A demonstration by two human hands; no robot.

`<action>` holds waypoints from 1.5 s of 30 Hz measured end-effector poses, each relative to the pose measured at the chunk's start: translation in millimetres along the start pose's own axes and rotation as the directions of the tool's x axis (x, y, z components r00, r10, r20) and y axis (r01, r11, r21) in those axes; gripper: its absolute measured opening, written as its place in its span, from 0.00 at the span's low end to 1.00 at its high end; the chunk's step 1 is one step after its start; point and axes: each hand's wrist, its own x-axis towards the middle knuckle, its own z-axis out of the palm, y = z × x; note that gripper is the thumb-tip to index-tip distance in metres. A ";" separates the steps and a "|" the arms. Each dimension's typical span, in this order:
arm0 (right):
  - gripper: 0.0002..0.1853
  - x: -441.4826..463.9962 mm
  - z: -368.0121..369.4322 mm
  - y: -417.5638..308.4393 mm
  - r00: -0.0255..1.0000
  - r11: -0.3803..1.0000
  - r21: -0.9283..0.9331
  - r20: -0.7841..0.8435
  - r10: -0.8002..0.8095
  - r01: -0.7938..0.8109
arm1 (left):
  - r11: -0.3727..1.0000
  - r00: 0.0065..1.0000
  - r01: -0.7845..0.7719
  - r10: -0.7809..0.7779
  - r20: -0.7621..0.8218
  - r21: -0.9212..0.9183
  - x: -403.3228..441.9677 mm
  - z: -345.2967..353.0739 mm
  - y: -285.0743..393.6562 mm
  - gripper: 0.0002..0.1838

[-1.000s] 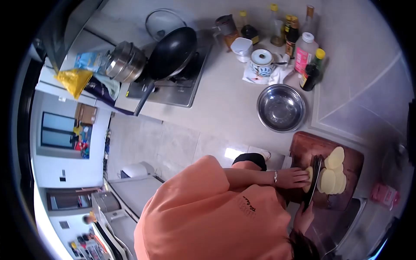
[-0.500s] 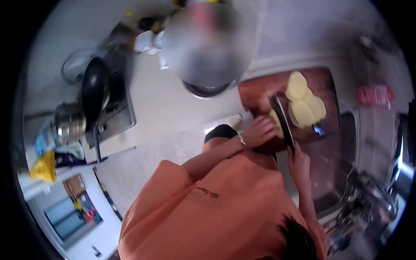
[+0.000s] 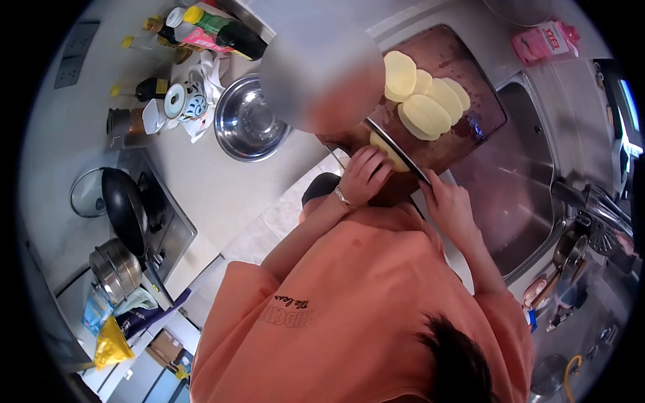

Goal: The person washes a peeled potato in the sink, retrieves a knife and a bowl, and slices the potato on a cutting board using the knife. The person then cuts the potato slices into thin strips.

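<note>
My left hand (image 3: 366, 176), a bracelet at its wrist, presses its fingers on a piece of peeled potato (image 3: 390, 151) on the brown cutting board (image 3: 463, 57). The handle of a dark knife (image 3: 398, 149) is in my right hand (image 3: 449, 203). Its blade stands against the far side of the potato piece, close to my left fingertips. Beyond the blade, several pale oval slices (image 3: 427, 115) lie overlapping on the board. A blurred round patch covers the board's left corner.
A steel bowl (image 3: 250, 119) sits left of the board, near a lidded jar (image 3: 176, 102) and bottles (image 3: 228, 33). The sink (image 3: 514, 181) adjoins the board at right. A wok (image 3: 124, 211) rests on the stove (image 3: 171, 221), beside steel pots (image 3: 115, 270). A pink package (image 3: 545, 43) lies top right.
The view has turned and shifted, so the board now appears higher and further left, with more of the sink showing. Both hands stay at the potato piece and knife.
</note>
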 end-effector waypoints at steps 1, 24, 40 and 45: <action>0.13 0.4 0.3 0.0 1.000 1.000 0.004 0.010 0.008 -0.008 | 1.000 1.000 0.011 -0.010 0.015 -0.006 -1.2 0.6 -0.3 0.19; 0.09 -1.2 -0.6 -5.3 0.993 0.995 -0.049 0.082 0.088 -0.085 | 1.000 1.000 0.004 -0.004 -0.012 -0.020 2.1 1.8 -4.4 0.24; 0.20 -36.7 -74.7 -54.8 0.976 0.974 -0.214 0.183 0.116 -0.075 | 0.996 1.000 -0.021 0.022 -0.012 0.084 -26.1 8.1 -8.2 0.13; 0.23 -39.1 -72.0 -53.5 0.971 0.972 -0.222 0.204 0.121 -0.075 | 0.994 0.999 -0.009 0.012 -0.029 0.105 -20.9 7.2 -7.2 0.13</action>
